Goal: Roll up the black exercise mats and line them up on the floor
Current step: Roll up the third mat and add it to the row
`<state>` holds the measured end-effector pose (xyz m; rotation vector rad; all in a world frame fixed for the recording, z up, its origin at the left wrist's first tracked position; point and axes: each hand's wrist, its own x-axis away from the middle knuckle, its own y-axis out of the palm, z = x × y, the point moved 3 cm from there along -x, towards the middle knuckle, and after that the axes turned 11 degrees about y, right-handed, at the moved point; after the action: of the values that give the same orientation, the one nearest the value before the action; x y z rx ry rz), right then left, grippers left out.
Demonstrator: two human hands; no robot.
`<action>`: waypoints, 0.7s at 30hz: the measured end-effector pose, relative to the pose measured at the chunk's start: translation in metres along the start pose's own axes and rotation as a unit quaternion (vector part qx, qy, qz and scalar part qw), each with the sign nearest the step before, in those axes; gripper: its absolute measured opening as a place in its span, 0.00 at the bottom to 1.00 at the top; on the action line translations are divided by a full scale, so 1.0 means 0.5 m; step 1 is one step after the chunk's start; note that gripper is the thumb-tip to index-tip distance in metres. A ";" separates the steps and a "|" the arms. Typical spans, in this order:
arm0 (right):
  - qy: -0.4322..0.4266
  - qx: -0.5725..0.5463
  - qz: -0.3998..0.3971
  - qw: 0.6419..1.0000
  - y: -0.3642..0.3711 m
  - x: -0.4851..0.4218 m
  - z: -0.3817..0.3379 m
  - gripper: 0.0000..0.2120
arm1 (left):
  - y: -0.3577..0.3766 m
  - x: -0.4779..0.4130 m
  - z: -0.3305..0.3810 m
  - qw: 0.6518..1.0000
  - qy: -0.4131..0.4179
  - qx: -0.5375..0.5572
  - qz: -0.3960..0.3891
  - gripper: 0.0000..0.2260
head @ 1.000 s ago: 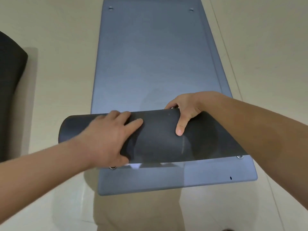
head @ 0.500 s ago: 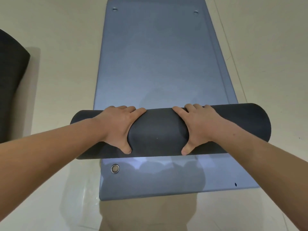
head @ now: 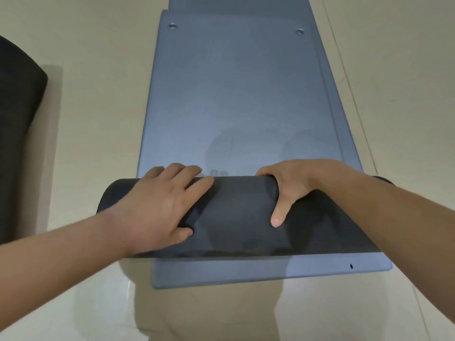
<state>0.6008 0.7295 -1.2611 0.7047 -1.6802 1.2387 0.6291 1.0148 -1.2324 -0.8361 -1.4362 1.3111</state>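
A black mat roll [head: 236,212] lies crosswise on the flat grey-blue length of mat [head: 236,94] that runs away from me. My left hand [head: 162,207] lies over the roll's left part, fingers spread across its top and thumb at the near side. My right hand [head: 288,188] grips the roll right of centre, fingers hooked over its far edge and thumb pointing down its near face. My right forearm hides the roll's right end. A second flat mat [head: 270,271] shows beneath, sticking out toward me.
Another rolled black mat [head: 17,134] lies on the floor at the left edge. Pale tiled floor [head: 98,94] surrounds the mats. Two metal eyelets [head: 172,26] sit at the flat mat's far end. My shadow falls on the near tiles.
The roll has advanced slightly up the mat. My right hand shifted from lying flat on the roll to hooking its fingers over the far edge. The near eyelet is now covered.
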 end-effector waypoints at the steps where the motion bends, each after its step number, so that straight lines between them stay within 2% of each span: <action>1: -0.001 -0.009 -0.001 1.000 -0.008 -0.005 0.001 0.50 | 0.007 0.010 0.017 1.000 0.002 -0.022 0.018 0.52; 2: -0.004 -0.009 0.009 1.000 -0.014 -0.008 0.002 0.53 | 0.021 0.015 0.033 0.999 -0.009 -0.024 -0.020 0.56; 3: -0.005 0.006 0.034 0.999 -0.019 -0.010 0.001 0.59 | 0.037 0.017 0.043 0.995 -0.035 -0.014 -0.089 0.61; 5: 0.006 0.065 0.127 0.990 -0.038 -0.006 -0.004 0.67 | 0.073 0.012 0.046 0.976 -0.094 0.007 -0.196 0.65; 7: 0.010 0.119 0.226 0.967 -0.056 0.009 -0.013 0.66 | 0.093 -0.002 0.032 0.973 -0.118 -0.007 -0.196 0.63; 9: 0.018 0.144 0.285 0.947 -0.059 0.039 -0.020 0.59 | 0.095 -0.016 0.008 0.979 -0.118 0.001 -0.165 0.62; 11: 0.019 0.138 0.281 0.950 -0.042 0.078 -0.027 0.49 | 0.080 -0.028 -0.018 0.984 -0.097 0.022 -0.151 0.61; 12: 0.009 0.121 0.257 0.959 -0.026 0.094 -0.033 0.49 | 0.072 -0.033 -0.030 0.985 -0.081 0.035 -0.146 0.60; 14: -0.001 0.120 0.206 0.971 0.010 0.114 -0.058 0.57 | 0.058 -0.044 -0.061 0.988 -0.064 0.053 -0.129 0.58; 16: 0.017 0.166 0.231 0.959 0.042 0.104 -0.082 0.64 | 0.037 -0.058 -0.093 0.987 -0.057 0.078 -0.131 0.55; 18: 0.031 0.195 0.289 0.937 0.047 0.083 -0.087 0.66 | 0.014 -0.074 -0.114 0.979 -0.058 0.115 -0.156 0.51; 21: 0.010 0.192 0.283 0.940 0.026 0.076 -0.070 0.63 | 0.001 -0.086 -0.110 0.969 -0.066 0.163 -0.175 0.45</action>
<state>0.5854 0.7692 -1.2293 0.4316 -1.6994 2.0105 0.6934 0.9913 -1.2451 -0.2666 -1.3454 1.2973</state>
